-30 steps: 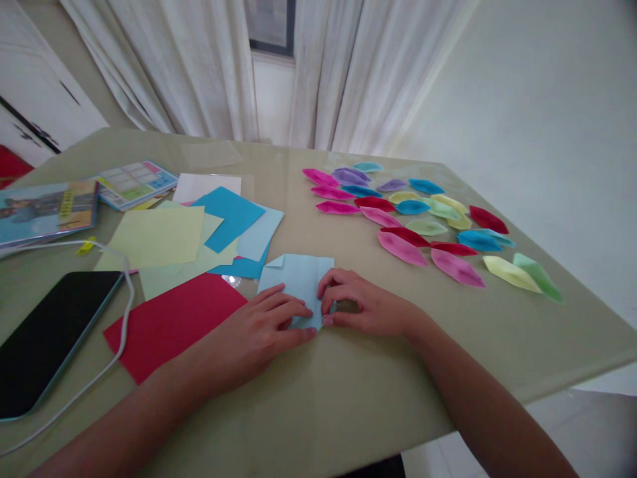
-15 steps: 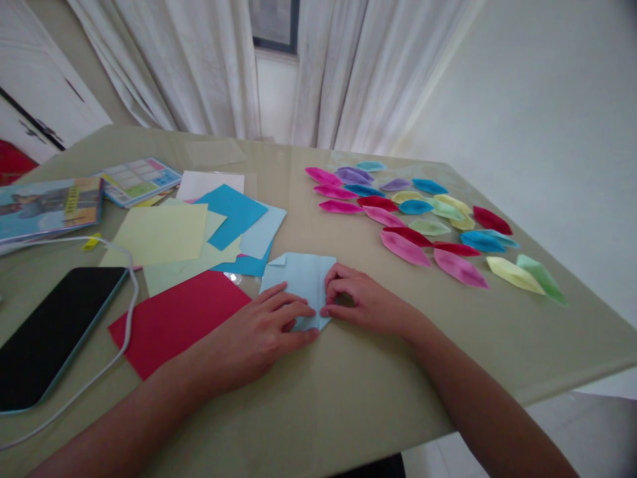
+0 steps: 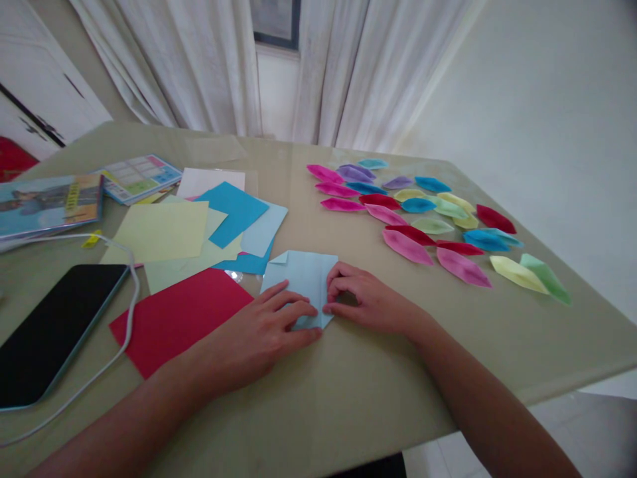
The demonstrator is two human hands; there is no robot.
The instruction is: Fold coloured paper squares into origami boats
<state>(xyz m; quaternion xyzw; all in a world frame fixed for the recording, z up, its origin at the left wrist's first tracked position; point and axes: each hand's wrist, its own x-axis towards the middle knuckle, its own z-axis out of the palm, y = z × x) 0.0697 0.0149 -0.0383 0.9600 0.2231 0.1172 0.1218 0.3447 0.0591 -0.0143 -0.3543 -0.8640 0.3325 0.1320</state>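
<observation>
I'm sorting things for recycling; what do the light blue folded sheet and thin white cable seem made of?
Light blue folded sheet: matte paper, judging by its creases and turned-over corner.
Thin white cable: probably smooth plastic or rubber outside, given its even curves.

Near the front edge of the table (image 3: 293, 398), between both hands, a part-folded paper sheet (image 3: 301, 275): left hand (image 3: 266, 325) on its near-left portion, right hand (image 3: 365, 299) at its right edge. To its left, partly hidden by the left forearm, a single sheet (image 3: 179, 312). Behind that, loose overlapping sheets (image 3: 164, 229). Farther left, a smartphone (image 3: 54, 332), with a cable (image 3: 132, 318) around its far, right and near sides, across the single sheet's corner. Behind the phone, a book (image 3: 44, 209), then a printed card (image 3: 144, 179). Toward the right, scattered folded-paper petals (image 3: 408, 245), some overlapping. Beyond the table, curtains (image 3: 199, 66) flanking a window (image 3: 275, 20).
</observation>
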